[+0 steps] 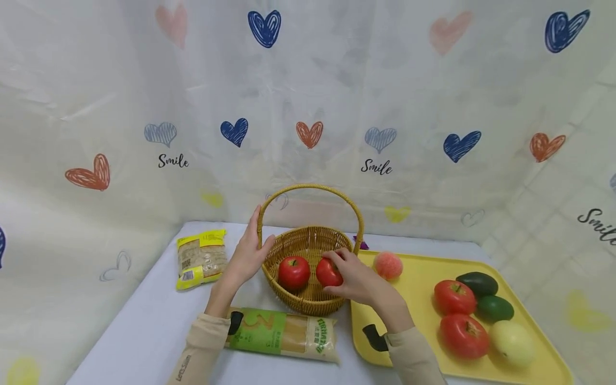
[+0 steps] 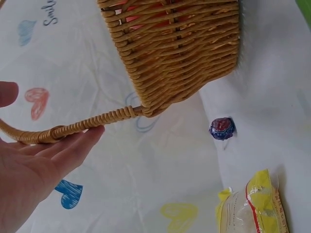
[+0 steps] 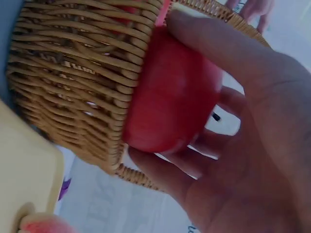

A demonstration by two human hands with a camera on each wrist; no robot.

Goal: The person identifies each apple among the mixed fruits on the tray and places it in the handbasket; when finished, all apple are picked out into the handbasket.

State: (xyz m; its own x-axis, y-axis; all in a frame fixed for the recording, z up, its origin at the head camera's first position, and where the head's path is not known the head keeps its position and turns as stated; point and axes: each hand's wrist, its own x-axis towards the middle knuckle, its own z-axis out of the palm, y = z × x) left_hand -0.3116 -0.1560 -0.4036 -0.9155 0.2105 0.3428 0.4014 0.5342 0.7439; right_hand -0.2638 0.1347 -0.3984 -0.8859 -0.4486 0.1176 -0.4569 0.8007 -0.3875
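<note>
A woven wicker basket [image 1: 313,306] with a tall arched handle [image 1: 308,186] stands in the middle of the table. My right hand [image 1: 353,278] grips a red apple [image 3: 172,92] at the basket's right side, thumb on one side and fingers round the other. In the right wrist view the apple is at the level of the rim, partly hidden by the wickerwork. Another red apple [image 1: 294,273] lies inside, to the left. My left hand [image 1: 247,254] lies along the left side of the handle, straight fingers against it and the thumb apart, as the left wrist view shows.
A yellow tray [image 1: 409,321] at the right bears a peach [image 1: 387,266], two red fruits [image 1: 464,336], two dark green fruits [image 1: 494,308] and a pale yellow one [image 1: 511,342]. A noodle packet [image 1: 281,332] lies in front, a yellow bag [image 1: 201,259] left. A wrapped candy [image 2: 222,128] sits behind.
</note>
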